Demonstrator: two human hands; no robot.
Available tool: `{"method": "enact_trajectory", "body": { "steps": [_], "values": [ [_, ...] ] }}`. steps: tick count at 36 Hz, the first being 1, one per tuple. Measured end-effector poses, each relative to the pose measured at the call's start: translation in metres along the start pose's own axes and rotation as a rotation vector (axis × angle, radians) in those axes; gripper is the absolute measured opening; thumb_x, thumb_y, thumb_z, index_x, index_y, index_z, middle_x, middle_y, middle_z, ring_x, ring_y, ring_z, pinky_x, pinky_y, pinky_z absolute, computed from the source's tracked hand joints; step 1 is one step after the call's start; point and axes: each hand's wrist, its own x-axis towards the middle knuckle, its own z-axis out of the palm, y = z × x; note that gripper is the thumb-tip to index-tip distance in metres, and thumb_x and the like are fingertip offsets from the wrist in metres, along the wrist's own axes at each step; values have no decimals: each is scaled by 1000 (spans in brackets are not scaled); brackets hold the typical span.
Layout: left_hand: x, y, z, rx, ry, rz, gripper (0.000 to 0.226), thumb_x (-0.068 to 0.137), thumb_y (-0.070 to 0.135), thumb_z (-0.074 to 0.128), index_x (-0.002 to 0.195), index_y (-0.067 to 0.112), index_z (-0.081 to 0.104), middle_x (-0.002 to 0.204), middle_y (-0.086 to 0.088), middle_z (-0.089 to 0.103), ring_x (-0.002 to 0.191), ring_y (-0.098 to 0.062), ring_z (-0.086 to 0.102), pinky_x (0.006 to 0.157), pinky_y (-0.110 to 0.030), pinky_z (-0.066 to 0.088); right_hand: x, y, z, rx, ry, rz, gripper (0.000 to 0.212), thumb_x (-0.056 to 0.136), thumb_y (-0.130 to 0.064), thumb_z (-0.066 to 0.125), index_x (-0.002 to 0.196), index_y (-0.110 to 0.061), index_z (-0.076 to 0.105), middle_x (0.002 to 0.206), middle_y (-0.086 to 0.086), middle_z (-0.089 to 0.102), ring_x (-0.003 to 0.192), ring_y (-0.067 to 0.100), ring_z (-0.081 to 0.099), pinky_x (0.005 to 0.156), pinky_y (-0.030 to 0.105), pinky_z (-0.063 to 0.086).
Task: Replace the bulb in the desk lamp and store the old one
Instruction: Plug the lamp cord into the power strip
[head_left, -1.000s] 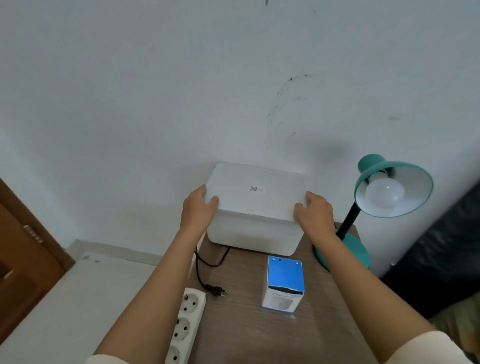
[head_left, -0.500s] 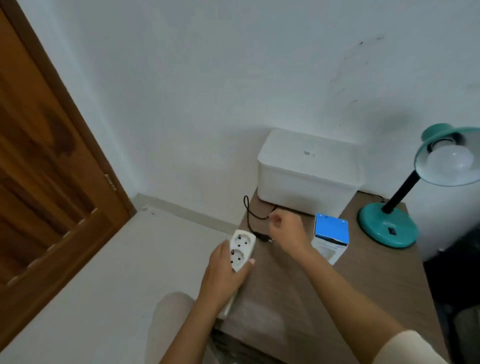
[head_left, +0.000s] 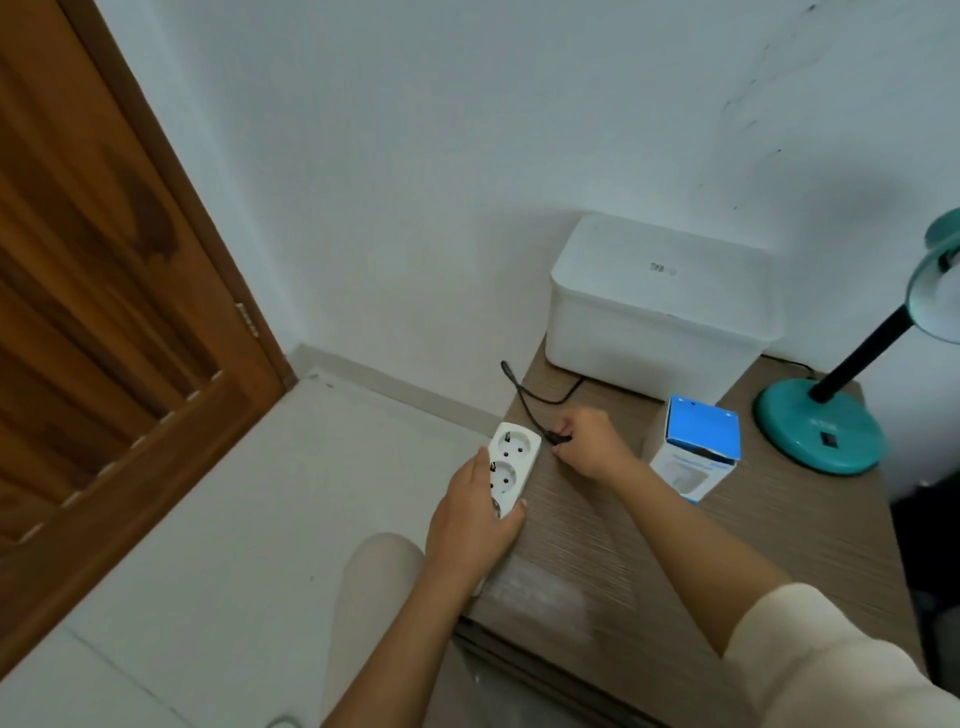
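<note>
On the wooden table (head_left: 779, 545) sit a white box (head_left: 660, 306), a green lamp (head_left: 841, 405) at the right and a small blue box (head_left: 696, 447), while the left hand (head_left: 475, 514) grips a power strip (head_left: 509, 467) and the right hand (head_left: 587, 441) pinches a black plug (head_left: 555, 438).

On the counter (head_left: 779, 545) stand one white lidded box (head_left: 660, 306), one blue-topped bulb carton (head_left: 696, 447) and one teal desk lamp (head_left: 831, 415). There is one power strip (head_left: 509, 467) showing two sockets, one black plug (head_left: 556, 438), and two hands.
</note>
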Motion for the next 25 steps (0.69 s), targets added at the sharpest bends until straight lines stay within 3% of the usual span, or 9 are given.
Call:
{"method": "enact_trajectory", "body": {
  "steps": [5, 12, 16, 19, 22, 25],
  "values": [
    [1, -2, 3, 10, 15, 5, 78, 83, 46, 57, 145, 17, 20, 137, 0, 43, 122, -15, 43, 93, -30, 45, -4, 8, -2, 77, 17, 62, 24, 81, 3, 59, 99, -11, 66, 108, 12, 64, 86, 14, 54, 78, 20, 42],
    [1, -3, 5, 2, 41, 6, 75, 81, 45, 57, 143, 19, 24, 131, 3, 47, 116, -13, 46, 84, -28, 46, -9, 7, 0, 81, 18, 47, 30, 84, -5, 62, 114, -9, 64, 117, 12, 62, 104, 20, 59, 92, 24, 43],
    [1, -2, 4, 4, 35, 4, 76, 82, 44, 57, 144, 18, 23, 135, 3, 45, 119, -14, 44, 87, -30, 46, -11, 7, 0, 122, 15, 76, 31, 85, -5, 61, 116, -9, 62, 119, 11, 62, 107, 20, 57, 92, 23, 40],
    [1, -3, 4, 2, 32, 8, 75, 82, 43, 57, 144, 17, 23, 137, 3, 44, 120, -14, 44, 88, -30, 46, -15, 8, 0, 236, 12, 127, 32, 87, -5, 59, 118, -9, 61, 119, 9, 61, 108, 19, 56, 93, 28, 42],
    [1, -4, 4, -2, 35, 5, 74, 82, 44, 57, 143, 18, 24, 135, 3, 45, 120, -14, 44, 88, -32, 47, -19, 10, 1, 427, 33, 160, 31, 86, -6, 60, 118, -10, 61, 116, 7, 62, 97, 14, 54, 81, 23, 45],
    [1, -3, 5, 1, 43, 10, 73, 82, 44, 57, 142, 18, 25, 134, 4, 46, 119, -14, 44, 87, -31, 47, -24, 8, -3, 636, 81, 169, 29, 86, -8, 61, 115, -12, 61, 104, 1, 62, 92, 12, 56, 80, 22, 45]
  ]
}}
